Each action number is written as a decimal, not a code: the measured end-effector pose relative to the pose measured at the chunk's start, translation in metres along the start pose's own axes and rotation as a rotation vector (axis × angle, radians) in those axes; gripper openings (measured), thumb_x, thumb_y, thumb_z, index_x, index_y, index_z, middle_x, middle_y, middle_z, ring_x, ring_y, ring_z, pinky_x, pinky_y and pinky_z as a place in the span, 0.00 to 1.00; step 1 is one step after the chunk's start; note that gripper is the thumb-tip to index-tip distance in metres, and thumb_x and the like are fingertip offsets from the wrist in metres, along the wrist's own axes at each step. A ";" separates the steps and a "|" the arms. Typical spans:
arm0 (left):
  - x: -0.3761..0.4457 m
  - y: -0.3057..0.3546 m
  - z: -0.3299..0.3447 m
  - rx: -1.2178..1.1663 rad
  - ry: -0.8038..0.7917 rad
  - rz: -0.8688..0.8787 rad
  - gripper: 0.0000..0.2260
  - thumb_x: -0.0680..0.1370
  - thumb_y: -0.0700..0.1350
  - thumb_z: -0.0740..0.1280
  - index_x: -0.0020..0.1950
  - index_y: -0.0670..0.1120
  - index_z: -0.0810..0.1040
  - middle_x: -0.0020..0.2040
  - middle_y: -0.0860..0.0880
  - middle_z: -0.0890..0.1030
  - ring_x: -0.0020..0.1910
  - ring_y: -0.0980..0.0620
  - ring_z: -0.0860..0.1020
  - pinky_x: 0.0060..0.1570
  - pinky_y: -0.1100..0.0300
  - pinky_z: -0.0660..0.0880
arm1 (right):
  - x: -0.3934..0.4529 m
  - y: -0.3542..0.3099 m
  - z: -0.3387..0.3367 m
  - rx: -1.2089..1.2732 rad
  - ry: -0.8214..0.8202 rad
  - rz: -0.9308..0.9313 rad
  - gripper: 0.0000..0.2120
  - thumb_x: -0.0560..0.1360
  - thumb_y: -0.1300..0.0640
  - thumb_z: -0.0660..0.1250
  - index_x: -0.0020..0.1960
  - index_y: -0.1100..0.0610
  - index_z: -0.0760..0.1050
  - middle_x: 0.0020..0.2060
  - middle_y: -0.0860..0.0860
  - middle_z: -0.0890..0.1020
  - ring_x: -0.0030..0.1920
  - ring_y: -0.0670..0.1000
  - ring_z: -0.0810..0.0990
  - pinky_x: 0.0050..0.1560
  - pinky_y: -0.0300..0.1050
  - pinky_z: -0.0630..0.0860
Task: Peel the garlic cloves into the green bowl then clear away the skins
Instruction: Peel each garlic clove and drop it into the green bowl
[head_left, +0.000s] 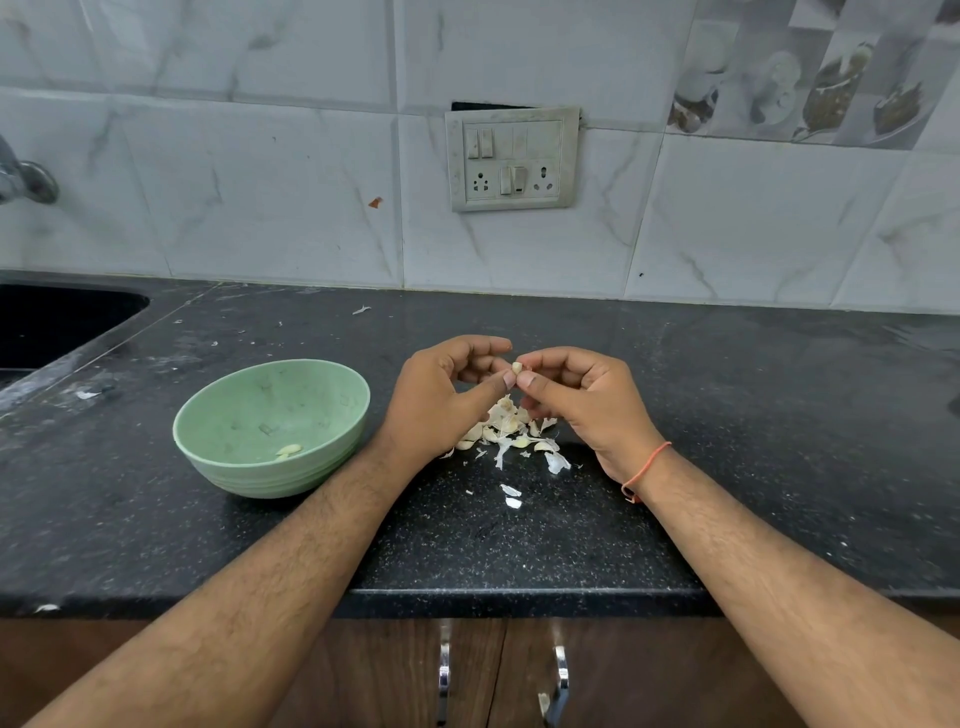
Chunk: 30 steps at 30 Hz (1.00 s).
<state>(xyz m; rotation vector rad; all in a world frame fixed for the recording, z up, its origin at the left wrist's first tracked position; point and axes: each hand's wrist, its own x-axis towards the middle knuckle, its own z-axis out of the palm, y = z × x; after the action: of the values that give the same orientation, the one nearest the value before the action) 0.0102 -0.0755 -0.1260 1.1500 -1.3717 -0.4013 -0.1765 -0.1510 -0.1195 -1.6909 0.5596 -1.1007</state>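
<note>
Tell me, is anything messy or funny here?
Yes. Papery garlic skins lie scattered on the black counter under the hands, a few bits strayed toward the sink.

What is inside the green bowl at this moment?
The green bowl holds a pale peeled clove or two near its front wall, and a few tiny scraps stuck to the inside. The front rim hides the part of the bottom nearest the person.
</note>
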 end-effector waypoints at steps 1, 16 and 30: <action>0.000 0.000 0.000 -0.002 0.000 -0.003 0.16 0.79 0.39 0.77 0.66 0.44 0.83 0.48 0.50 0.88 0.48 0.51 0.86 0.36 0.51 0.85 | 0.000 0.000 0.000 -0.002 0.004 -0.008 0.09 0.77 0.64 0.77 0.57 0.62 0.85 0.46 0.60 0.89 0.43 0.55 0.88 0.47 0.51 0.86; -0.005 0.006 0.001 0.179 0.051 0.156 0.17 0.76 0.39 0.79 0.64 0.47 0.85 0.50 0.57 0.88 0.46 0.54 0.86 0.54 0.61 0.82 | 0.000 -0.001 -0.002 -0.023 0.056 -0.048 0.07 0.74 0.62 0.80 0.53 0.60 0.88 0.41 0.59 0.88 0.38 0.55 0.84 0.49 0.61 0.85; -0.005 0.010 0.001 0.183 0.041 0.003 0.18 0.73 0.39 0.79 0.62 0.50 0.86 0.43 0.57 0.88 0.42 0.56 0.86 0.50 0.65 0.82 | 0.002 0.006 0.000 -0.285 -0.005 -0.177 0.09 0.74 0.59 0.81 0.53 0.52 0.89 0.45 0.48 0.89 0.45 0.52 0.87 0.49 0.52 0.86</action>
<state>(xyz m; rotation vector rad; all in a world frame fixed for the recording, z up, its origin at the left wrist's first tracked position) 0.0041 -0.0675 -0.1208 1.2983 -1.3963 -0.2524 -0.1750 -0.1555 -0.1241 -2.0209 0.5946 -1.1850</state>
